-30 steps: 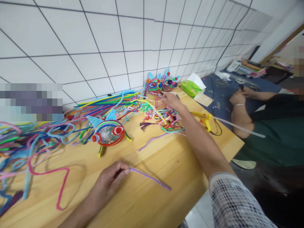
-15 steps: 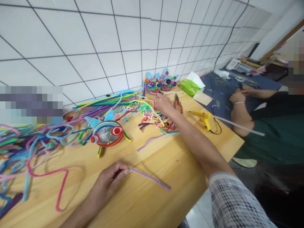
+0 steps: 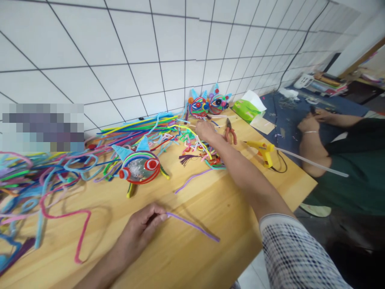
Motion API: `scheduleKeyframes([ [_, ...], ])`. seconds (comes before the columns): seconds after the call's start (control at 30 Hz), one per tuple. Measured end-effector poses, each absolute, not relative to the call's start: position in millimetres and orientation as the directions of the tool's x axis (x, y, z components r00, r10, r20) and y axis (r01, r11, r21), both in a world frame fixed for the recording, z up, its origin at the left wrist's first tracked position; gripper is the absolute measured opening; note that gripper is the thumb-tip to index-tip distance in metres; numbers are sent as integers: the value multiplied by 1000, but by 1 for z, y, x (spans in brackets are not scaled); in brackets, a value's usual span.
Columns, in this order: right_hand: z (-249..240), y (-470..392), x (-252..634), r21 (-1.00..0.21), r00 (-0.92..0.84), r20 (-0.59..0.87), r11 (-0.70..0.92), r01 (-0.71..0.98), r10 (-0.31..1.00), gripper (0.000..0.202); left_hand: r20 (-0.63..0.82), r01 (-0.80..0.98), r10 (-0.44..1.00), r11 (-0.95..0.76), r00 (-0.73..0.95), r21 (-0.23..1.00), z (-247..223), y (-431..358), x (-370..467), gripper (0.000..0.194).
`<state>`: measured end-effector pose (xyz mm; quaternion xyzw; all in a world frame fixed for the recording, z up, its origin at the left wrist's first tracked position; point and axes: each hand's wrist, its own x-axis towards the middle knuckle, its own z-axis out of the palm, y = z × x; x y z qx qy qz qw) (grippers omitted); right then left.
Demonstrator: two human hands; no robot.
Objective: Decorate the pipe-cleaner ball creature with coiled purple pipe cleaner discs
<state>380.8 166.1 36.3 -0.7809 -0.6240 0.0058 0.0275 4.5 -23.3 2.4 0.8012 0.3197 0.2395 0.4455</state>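
- Head view: left hand [image 3: 140,229] pinches the purple stem [image 3: 194,226] at one end, the rest jutting rightward.
- Right hand [image 3: 206,130] is over the scraps [image 3: 197,147]; whether it grips anything, I cannot tell.
- Pliers [image 3: 229,131] lie just right of that hand.

Green packet [image 3: 243,109]: lettering too small to read;
Yellow glue gun [image 3: 266,153]: no legible marking;
Stacked books [image 3: 328,86]: spines too blurred to read;
Tiled wall [image 3: 171,36]: no signs
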Motion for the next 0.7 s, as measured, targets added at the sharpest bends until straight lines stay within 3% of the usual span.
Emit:
scheduleKeyframes([
  [0.33, 39, 178, 373, -11, 219, -33, -219, 976, 975, 38, 119, 270, 716, -405, 688, 874, 5, -23, 6, 21],
  [0.7, 48, 159, 382, -35, 260, 22, -259, 965, 965, 40, 122, 248, 699, -404, 705, 880, 11, -23, 11, 26],
])
